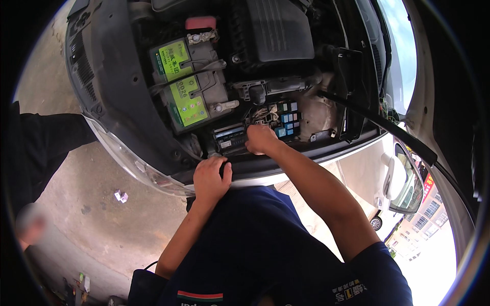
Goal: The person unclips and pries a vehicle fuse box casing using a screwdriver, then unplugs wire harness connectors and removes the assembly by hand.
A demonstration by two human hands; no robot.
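My right hand (261,139) reaches into an open fuse box (288,131) at the near edge of the engine bay. Its fingers are bent closed and point down beside the wires (265,116); what they hold, if anything, is hidden. Blue and grey relays (289,118) sit in rows just right of the hand. My left hand (212,178) rests on the dark trim at the car's edge, thumb apart from the fingers, whose tips are partly out of sight. Left of the fuse box stands a car battery (186,84) with a green label, a strap across its top.
A black prop rod (380,122) slants beside the raised hood (444,102) at right. Behind the fuse box lies a black air filter housing (280,30). Another person's dark sleeve (51,148) is at left. A small box (121,196) lies on the floor.
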